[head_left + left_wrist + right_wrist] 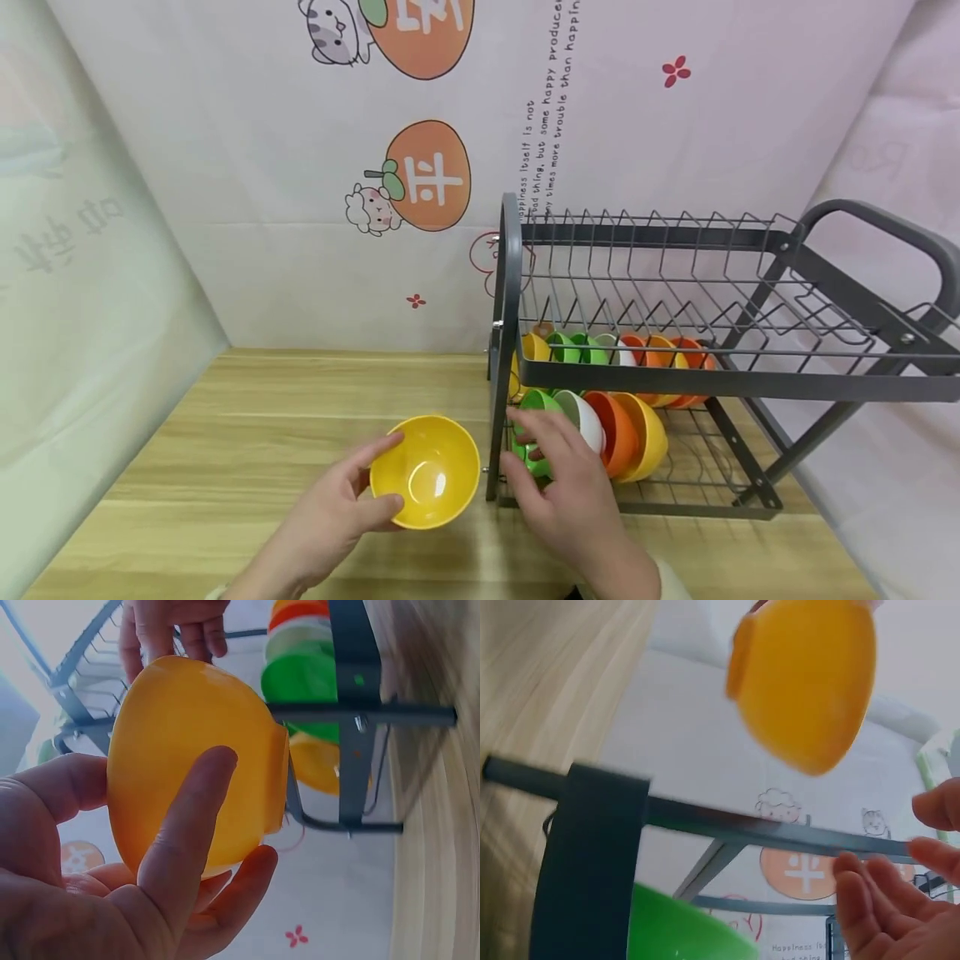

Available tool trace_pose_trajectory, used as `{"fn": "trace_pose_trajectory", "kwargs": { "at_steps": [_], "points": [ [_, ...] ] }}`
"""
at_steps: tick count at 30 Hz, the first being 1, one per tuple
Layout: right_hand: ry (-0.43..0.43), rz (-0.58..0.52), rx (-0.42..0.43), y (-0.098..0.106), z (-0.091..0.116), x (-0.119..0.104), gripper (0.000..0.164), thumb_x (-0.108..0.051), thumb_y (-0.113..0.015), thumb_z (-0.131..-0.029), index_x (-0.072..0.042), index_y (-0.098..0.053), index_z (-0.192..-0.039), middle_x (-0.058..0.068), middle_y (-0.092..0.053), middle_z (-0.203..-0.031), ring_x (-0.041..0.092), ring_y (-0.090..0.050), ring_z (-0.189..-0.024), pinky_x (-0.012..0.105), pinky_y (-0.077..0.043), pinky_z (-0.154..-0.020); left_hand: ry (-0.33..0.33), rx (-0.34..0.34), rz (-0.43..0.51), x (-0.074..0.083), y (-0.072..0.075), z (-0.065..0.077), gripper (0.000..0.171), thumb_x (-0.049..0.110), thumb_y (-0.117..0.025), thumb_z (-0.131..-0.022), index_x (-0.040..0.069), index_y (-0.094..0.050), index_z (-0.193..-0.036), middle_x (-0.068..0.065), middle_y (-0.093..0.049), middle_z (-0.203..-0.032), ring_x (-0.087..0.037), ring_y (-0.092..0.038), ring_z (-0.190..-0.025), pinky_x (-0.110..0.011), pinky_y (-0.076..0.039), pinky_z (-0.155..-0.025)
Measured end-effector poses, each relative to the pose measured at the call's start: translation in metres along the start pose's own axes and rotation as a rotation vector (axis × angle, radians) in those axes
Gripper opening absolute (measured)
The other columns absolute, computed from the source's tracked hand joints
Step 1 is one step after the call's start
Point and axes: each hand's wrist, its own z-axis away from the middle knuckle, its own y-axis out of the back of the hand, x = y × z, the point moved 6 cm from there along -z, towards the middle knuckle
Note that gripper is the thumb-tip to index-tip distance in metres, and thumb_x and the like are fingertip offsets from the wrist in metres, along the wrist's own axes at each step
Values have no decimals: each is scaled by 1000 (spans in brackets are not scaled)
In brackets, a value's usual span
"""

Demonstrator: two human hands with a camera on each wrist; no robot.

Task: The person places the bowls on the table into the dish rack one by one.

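My left hand grips a yellow bowl, thumb at the rim and fingers beneath, with the bowl's inside facing the head camera. From the left wrist view, the fingers spread over the outside of that bowl. Just inside the left end of a dark metal dish rack, my right hand is in front of a green bowl. Its fingers are apart and hold nothing, as the right wrist view also shows the hand. Whether it touches the green bowl cannot be told.
A white bowl, an orange bowl and another yellow bowl stand tilted in the lower tier's front row. Several more bowls line the row behind. Above them spans the upper wire tier. The wooden table extends left.
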Motion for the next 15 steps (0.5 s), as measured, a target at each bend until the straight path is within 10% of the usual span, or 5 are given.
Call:
{"fn": "trace_pose_trajectory", "kwargs": {
  "at_steps": [6, 15],
  "points": [
    [-314, -220, -230, -5, 13, 7, 47, -34, -72, -93, -27, -58, -138, -5, -58, -129, 13, -65, -101, 28, -58, -81, -15, -54, 40, 6, -19, 6, 70, -3, -67, -89, -6, -34, -150, -23, -18, -159, -40, -44, -128, -45, -59, -81],
    [-503, -692, -512, -25, 33, 9, 70, -31, -64, -99, -35, -25, -157, 12, -32, -156, 25, -59, -114, 29, -54, -91, -1, -135, 35, 11, -40, 10, 70, 3, -69, -90, -2, -36, -151, -21, -20, -158, -38, -42, -130, -43, -59, -81]
  ]
}}
